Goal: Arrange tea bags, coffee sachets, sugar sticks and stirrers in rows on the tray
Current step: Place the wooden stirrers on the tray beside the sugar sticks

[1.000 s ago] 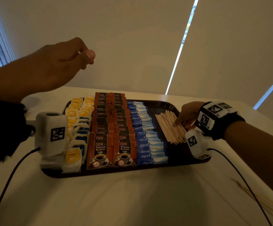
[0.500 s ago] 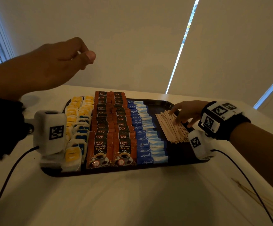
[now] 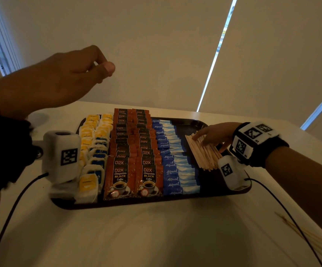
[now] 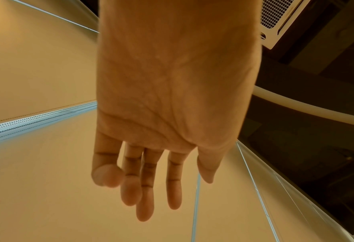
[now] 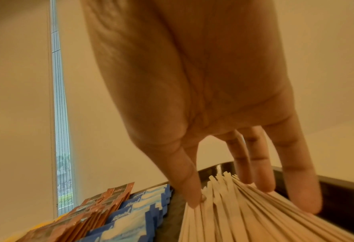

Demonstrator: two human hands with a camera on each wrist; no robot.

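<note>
A dark tray (image 3: 196, 123) on the white table holds rows of tea bags (image 3: 94, 143), brown coffee sachets (image 3: 135, 151), blue sugar sticks (image 3: 173, 160) and a fanned stack of wooden stirrers (image 3: 204, 153). My right hand (image 3: 208, 139) lies on the stirrers' far end with straight, spread fingers. In the right wrist view its fingertips (image 5: 194, 201) touch the stirrers (image 5: 244, 221), beside the sugar sticks (image 5: 134, 217). My left hand (image 3: 102, 72) hangs in the air above the tray's left side. Its fingers (image 4: 147, 196) are relaxed and hold nothing.
A few loose stirrers (image 3: 310, 237) lie on the table at the front right, off the tray. Black cables (image 3: 12, 209) trail from both wrist cameras over the table. Closed blinds stand behind the table's far edge.
My right hand has uncurled and slid left over the stirrers, and its fingers now lie flat and spread on them. The left hand has stayed raised in place.
</note>
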